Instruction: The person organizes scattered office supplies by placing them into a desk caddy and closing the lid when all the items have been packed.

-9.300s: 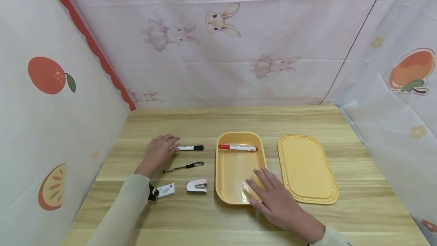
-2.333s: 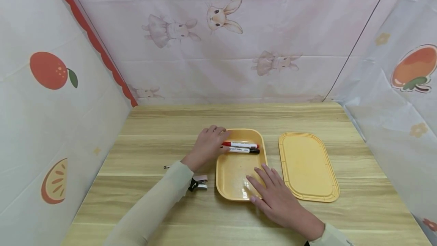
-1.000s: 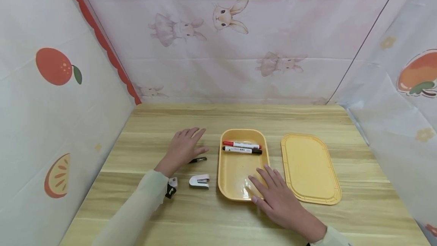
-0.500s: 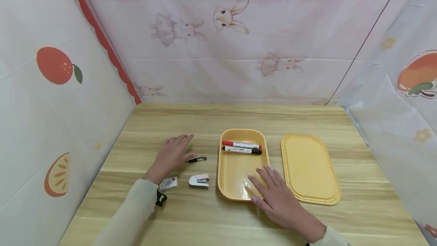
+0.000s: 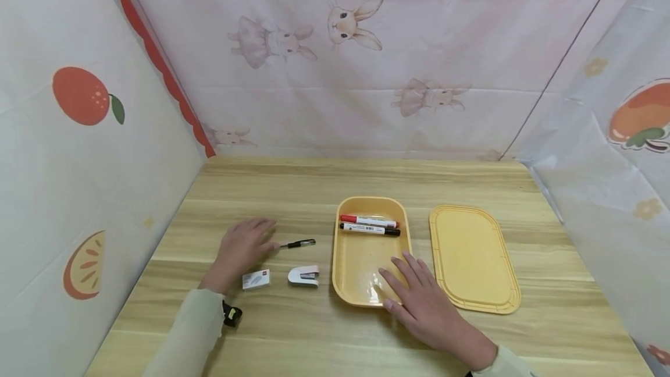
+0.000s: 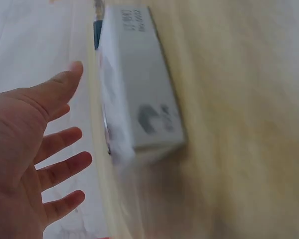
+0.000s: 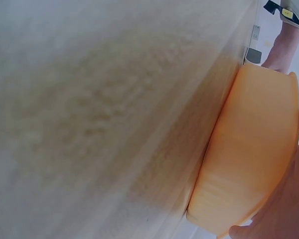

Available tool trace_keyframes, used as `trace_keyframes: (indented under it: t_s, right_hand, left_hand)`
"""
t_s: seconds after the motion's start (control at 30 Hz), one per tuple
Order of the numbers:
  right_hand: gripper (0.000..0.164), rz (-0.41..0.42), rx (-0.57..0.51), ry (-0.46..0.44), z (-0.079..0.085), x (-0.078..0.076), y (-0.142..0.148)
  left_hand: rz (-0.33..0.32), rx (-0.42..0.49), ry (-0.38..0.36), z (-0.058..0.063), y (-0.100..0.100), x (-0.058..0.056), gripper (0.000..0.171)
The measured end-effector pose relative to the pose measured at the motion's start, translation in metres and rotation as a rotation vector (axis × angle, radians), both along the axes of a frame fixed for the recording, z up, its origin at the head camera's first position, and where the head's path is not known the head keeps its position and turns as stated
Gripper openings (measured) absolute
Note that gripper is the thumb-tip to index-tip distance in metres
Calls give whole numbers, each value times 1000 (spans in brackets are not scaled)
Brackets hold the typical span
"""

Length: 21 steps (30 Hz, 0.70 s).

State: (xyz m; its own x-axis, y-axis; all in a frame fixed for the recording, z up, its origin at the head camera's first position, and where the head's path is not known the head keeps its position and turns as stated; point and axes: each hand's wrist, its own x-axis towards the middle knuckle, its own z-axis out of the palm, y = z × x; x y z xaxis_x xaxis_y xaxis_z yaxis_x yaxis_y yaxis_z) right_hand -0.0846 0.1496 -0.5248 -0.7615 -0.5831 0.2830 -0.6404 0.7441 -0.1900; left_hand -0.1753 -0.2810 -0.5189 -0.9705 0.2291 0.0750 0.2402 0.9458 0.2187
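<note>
My left hand [image 5: 241, 252] is over the left of the table, fingers relaxed and apart, thumb tip close to the left end of a black pen [image 5: 300, 243]. In the left wrist view that hand holds nothing, and a small white box [image 6: 144, 79] lies beside it. A white and pink stapler [image 5: 303, 276] lies to the right of this box. My right hand [image 5: 424, 301] rests with spread fingers over the near right rim of a yellow bin [image 5: 337, 266]. Inside the bin lie a red marker [image 5: 369, 221] and a black-capped marker [image 5: 370, 230], side by side.
A flat yellow lid [image 5: 473, 258] lies on the wooden table [image 5: 335, 342] to the right of the bin. Printed cloth walls [image 5: 335, 68] stand at the back and on both sides. A black band [image 5: 231, 314] sits on my left wrist.
The black-capped marker, earlier on the table under my left hand, now lies in the bin beside the red one. My left hand has drawn back leftward from the bin; the right hand has stayed.
</note>
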Motion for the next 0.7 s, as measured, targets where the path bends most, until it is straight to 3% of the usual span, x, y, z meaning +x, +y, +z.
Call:
trace_keyframes:
  t_s: [0.13, 0.33, 0.7]
  right_hand:
    - [54, -4, 5, 1, 0, 0, 0]
    - [55, -7, 17, -2, 2, 1, 0]
    - [54, -7, 11, 4, -1, 1, -1]
  left_hand:
    - [7, 33, -17, -5, -7, 5, 57]
    - [25, -4, -7, -12, -14, 11, 44]
    - [36, 31, 21, -16, -20, 15, 12]
